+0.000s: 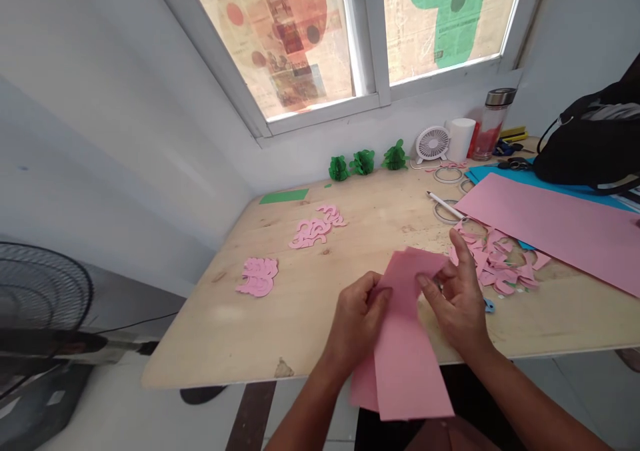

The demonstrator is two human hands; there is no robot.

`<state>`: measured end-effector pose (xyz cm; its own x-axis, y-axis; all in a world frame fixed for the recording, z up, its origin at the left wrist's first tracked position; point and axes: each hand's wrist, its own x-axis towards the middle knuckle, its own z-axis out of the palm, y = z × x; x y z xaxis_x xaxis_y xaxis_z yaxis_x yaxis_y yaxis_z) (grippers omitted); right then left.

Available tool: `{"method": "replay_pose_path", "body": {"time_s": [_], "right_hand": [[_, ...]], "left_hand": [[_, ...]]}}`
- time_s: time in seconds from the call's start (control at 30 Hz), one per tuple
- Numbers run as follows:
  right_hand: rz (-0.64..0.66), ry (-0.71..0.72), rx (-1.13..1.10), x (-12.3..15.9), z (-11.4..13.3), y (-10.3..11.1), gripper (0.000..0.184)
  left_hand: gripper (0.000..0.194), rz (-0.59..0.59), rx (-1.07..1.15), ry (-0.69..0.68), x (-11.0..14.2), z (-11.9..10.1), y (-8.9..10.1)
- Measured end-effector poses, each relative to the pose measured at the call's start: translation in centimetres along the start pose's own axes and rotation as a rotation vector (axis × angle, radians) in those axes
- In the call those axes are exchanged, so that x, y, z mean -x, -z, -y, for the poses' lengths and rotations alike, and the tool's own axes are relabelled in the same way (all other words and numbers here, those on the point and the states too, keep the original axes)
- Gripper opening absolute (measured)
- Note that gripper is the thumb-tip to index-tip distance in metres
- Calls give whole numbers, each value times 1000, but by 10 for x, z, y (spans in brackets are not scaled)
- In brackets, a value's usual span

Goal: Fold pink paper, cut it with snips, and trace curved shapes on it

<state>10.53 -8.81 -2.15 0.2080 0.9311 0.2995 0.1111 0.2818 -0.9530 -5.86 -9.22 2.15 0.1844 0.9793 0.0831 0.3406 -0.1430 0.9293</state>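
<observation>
At the table [310,317] | pink paper [411,371] — plain, oblong, overlapping layers | left hand [354,317], right hand [460,304] — grip pinched on it

Pale wooden tabletop [200,331], pretty busy. Two piles of pink paper cut-outs [259,279] left of left fingers [382,301], green paper strip [284,197] further out. Three green 3D paper cut-outs [363,163] straight past left fingers. Beyond right fingers [465,259]: mini desk fan [433,144], glass bottle [489,131]. Pink scraps [493,264] heaped just right, blue sheets [479,175] farther out.
</observation>
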Motion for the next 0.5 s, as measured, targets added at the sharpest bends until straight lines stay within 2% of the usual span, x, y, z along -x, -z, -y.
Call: {"method": "replay_pose_path", "body": {"time_s": [0.1, 0.2, 0.37, 0.5], "right_hand": [[-57, 0, 5, -4, -8, 5, 76], [-90, -22, 25, -5, -15, 9, 70], [-70, -56, 53, 0, -23, 14, 61], [-20, -63, 66, 1, -22, 14, 50]], "left_hand": [[17, -30, -550, -136, -9, -8, 18], [21, 79, -937, -111, -19, -8, 25], [28, 270, -1015, -60, -28, 2, 21], [18, 409, -1080, -22, -32, 1, 23]]}}
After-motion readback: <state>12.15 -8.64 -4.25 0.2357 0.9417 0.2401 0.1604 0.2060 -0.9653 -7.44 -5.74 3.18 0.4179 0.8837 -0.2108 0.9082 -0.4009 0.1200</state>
